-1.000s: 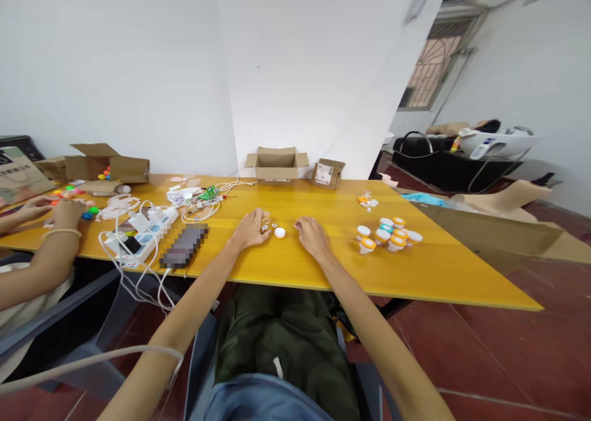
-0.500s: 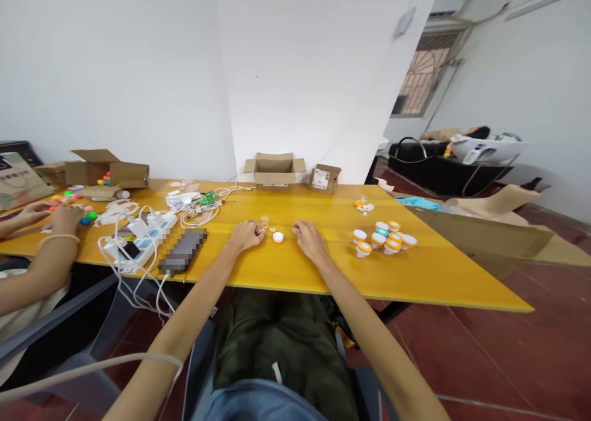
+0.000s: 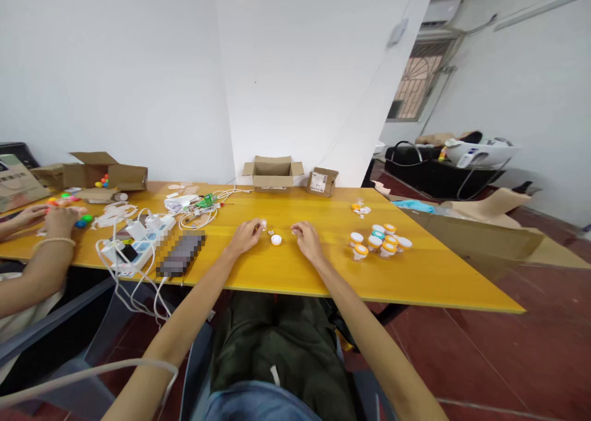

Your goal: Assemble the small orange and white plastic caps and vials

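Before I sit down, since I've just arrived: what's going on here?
The person's left hand seems to hold a small clear piece, and the right hand a tiny pale piece. A round white-and-orange piece lies between them on the yellow table. Pieces with white, orange and teal tops stand grouped to the right. At far left, a co-worker's hands are among colourful pieces.

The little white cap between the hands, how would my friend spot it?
Start at the long yellow table and find the person's left hand and right hand. Between them, on the tabletop, sits a small round white cap. It is well apart from the cluster of lidded cups farther right, and bigger than the tiny piece just behind it.
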Motion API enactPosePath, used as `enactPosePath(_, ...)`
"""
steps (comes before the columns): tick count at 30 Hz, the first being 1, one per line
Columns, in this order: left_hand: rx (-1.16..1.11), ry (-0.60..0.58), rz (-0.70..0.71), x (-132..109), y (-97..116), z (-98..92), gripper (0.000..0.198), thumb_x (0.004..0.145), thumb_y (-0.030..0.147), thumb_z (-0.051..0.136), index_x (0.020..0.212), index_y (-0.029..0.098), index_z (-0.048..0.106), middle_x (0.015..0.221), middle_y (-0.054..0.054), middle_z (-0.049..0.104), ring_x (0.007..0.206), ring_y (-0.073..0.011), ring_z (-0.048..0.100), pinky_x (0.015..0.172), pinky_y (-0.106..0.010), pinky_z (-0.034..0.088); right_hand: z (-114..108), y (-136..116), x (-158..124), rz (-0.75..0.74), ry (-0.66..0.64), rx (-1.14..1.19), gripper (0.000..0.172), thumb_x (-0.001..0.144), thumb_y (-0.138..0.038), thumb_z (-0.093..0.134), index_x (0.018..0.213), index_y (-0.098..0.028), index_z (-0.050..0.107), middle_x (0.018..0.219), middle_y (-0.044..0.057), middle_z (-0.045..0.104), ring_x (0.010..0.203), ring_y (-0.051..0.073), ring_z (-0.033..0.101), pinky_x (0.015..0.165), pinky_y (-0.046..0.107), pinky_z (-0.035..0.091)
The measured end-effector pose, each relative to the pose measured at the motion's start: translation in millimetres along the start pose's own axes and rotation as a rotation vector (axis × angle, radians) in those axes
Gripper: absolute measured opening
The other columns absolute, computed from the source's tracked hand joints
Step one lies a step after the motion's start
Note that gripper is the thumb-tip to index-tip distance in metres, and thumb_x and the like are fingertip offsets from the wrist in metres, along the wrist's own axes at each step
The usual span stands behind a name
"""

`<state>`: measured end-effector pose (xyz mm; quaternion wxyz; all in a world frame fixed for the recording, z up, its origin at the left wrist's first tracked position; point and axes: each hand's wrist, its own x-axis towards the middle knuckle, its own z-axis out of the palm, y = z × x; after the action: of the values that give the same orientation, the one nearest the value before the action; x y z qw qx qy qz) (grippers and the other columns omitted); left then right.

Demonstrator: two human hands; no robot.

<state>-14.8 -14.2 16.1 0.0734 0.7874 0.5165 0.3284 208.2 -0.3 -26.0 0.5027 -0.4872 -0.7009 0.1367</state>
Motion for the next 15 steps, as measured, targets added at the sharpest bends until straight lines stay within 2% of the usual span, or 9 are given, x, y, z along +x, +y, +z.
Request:
enactPosePath(3,-0.222,0.09,0.051,3,-3,9.4,0.02,0.094,0.036,0.053,0.083,0.021,0.061,0.074,0.0,0.07,0.068,-0.0151,0.064,0.066,-0.025,0.046,3,0,2,0.023,0.016,0.116,0.015,0.08,-0.016,0.054,0.073,-0.024,0.065,0.079,0.004,0.07,0.079,0.022,0.065,0.078,0.036,0.053)
enactPosePath(7,-0.43,0.106,0.027,6,-1,19.7,0.02,0.09,0.038,0.059,0.081,0.02,0.059,0.073,0.001,0.068,0.063,-0.0124,0.062,0.058,-0.022,0.043,4,-5,4,0.069,0.033,0.249,0.008,0.078,-0.027,0.06,0.071,-0.024,0.063,0.074,0.003,0.07,0.073,0.022,0.065,0.074,0.035,0.053)
enactPosePath(15,-0.623,0.078,0.029,5,11,19.4,0.032,0.087,0.05,0.063,0.079,0.019,0.058,0.067,0.003,0.062,0.057,-0.01,0.057,0.054,-0.02,0.04,1,-15,4,0.169,-0.025,0.479,0.025,0.073,-0.048,0.067,0.069,-0.024,0.062,0.069,0.001,0.067,0.06,0.017,0.061,0.058,0.03,0.051)
